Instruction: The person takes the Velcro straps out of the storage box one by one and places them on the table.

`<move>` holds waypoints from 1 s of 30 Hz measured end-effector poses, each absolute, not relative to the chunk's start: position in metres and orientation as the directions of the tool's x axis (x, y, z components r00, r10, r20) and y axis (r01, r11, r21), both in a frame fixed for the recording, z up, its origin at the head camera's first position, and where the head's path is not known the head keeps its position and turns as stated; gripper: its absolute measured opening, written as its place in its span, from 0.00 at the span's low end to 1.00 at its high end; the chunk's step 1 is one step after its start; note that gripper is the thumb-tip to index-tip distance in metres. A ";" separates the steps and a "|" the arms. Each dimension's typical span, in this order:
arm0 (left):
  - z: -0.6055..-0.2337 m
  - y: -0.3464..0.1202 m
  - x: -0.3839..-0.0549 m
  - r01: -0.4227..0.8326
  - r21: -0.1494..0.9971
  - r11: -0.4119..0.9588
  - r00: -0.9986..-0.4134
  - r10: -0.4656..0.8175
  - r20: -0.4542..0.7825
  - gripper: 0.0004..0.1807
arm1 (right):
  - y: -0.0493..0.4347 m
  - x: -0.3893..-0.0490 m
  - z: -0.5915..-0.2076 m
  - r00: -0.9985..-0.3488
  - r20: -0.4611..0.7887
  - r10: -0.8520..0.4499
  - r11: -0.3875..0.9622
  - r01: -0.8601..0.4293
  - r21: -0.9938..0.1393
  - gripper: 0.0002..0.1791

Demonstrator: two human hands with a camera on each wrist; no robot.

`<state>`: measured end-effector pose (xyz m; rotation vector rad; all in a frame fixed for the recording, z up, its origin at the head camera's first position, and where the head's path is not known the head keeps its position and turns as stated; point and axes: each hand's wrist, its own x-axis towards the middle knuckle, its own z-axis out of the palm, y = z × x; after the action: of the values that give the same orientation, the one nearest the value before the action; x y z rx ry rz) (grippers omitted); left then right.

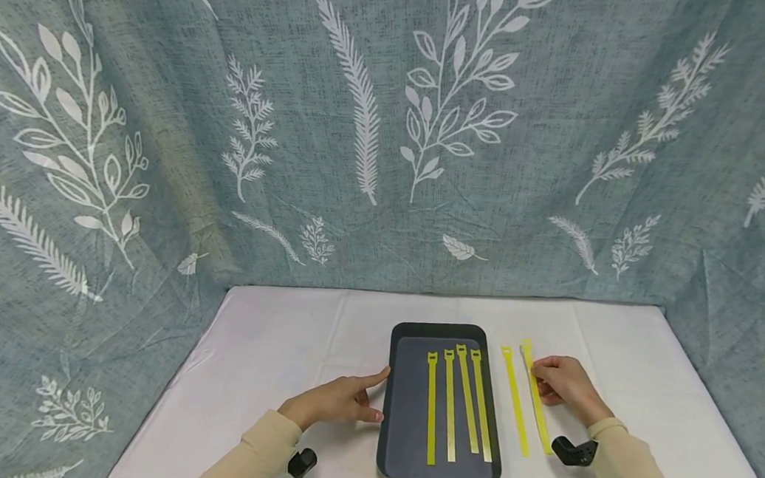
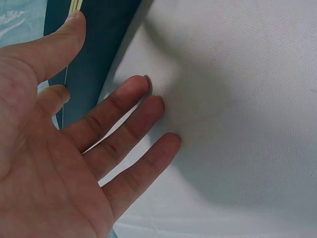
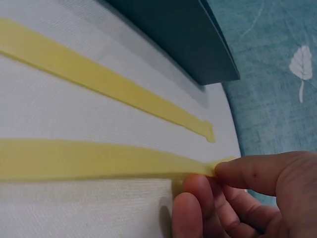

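My right hand pinches a yellow strap near its slotted head, right of the tray. In the right wrist view thumb and finger grip that strap, its length trailing along the cloth. Beside it lies a second yellow strap, untouched. Several more yellow straps lie lengthwise inside the dark grey tray, slotted heads toward the far end. My left hand touches the tray's left edge with thumb and index finger; its other fingers extend loosely in the left wrist view.
A white cloth covers the table. Behind and at both sides hangs a blue-green curtain with white leaf prints. Each wrist carries a black device, one on the left and one on the right.
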<state>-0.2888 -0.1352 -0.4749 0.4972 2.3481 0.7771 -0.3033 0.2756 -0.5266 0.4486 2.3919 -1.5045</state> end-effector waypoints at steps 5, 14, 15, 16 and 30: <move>-0.474 -0.135 -0.289 0.165 0.629 0.760 -0.744 0.514 -0.426 0.46 | 0.274 -0.302 -0.524 -0.914 -0.388 0.119 0.437 0.399 -0.806 0.18; -0.474 -0.134 -0.289 0.185 0.624 0.760 -0.748 0.520 -0.412 0.46 | 0.273 -0.301 -0.523 -0.924 -0.366 0.112 0.482 0.372 -0.793 0.15; -0.474 -0.134 -0.289 0.188 0.620 0.761 -0.749 0.520 -0.411 0.46 | 0.273 -0.302 -0.523 -0.924 -0.365 0.110 0.486 0.371 -0.792 0.15; -0.475 -0.134 -0.289 0.192 0.617 0.764 -0.749 0.519 -0.411 0.46 | 0.273 -0.302 -0.523 -0.923 -0.369 0.111 0.487 0.374 -0.790 0.15; -0.477 -0.132 -0.287 0.174 0.615 0.769 -0.764 0.500 -0.409 0.47 | 0.273 -0.305 -0.528 -0.915 -0.377 0.141 0.518 0.393 -0.760 0.13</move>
<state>-0.2869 -0.1318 -0.4765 0.5025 2.3913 0.7565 -0.3052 0.2729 -0.5284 0.4491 2.4931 -1.3488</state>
